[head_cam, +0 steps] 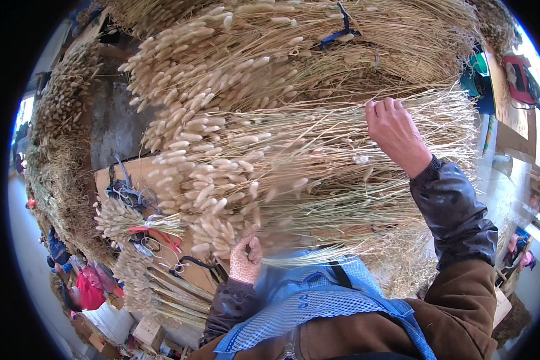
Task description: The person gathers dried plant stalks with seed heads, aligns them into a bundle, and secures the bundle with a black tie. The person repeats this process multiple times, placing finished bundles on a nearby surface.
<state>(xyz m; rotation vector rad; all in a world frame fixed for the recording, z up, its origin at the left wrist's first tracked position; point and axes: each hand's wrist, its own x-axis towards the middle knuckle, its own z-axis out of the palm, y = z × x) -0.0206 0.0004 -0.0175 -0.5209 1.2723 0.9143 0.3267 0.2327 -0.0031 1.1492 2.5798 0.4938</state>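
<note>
Dried bunny-tail grass stems (297, 157) with fluffy heads lie across the work surface, heads to the left. My left hand (245, 258) is closed around a small bunch of bunny-tail grass (213, 234), its stems reaching right over my blue checked apron (315, 297). My right hand (392, 128) rests with bent fingers on the stems of the loose pile; its fingertips touch thin stems, and whether they pinch one I cannot tell. Left of my left hand lies a bundle (119, 218) tied with white string, beside red-handled scissors (159, 234).
Finished-looking bunches (175, 292) lie at lower left. Tangled grey-blue ties (128, 191) sit on cardboard (103, 177). A thick heap of stems with a blue strap (339, 36) lies at the far side. A person in pink (90, 288) is at the lower left.
</note>
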